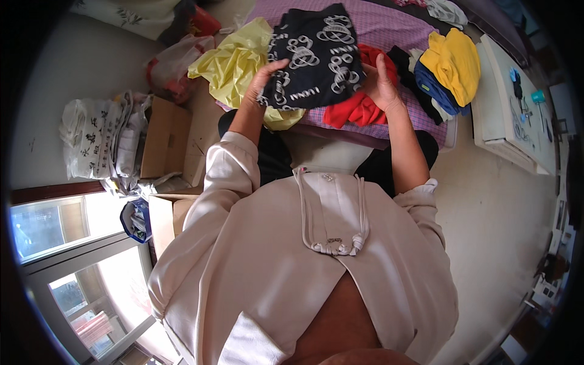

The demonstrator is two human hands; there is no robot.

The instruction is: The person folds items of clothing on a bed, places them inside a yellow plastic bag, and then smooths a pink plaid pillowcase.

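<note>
A folded black cloth with white printed motifs (319, 58), perhaps a garment, is held up in front of me above the bed. My left hand (261, 80) grips its left edge, thumb on top and the other fingers hidden beneath. At its lower right edge is my right hand (383, 90), thumb pointing up and the fingers tucked behind the cloth. A crumpled yellow plastic bag (234, 64) lies just left of the cloth. Red fabric (359, 114) lies on the bed below and behind my right hand.
The bed has a purple checked cover (389, 24). Right of my hands is a clothing pile with a yellow garment (453, 64) on top. A white cabinet (493, 115) stands at the right. Left are a cardboard box (165, 139) and stuffed plastic bags (91, 140).
</note>
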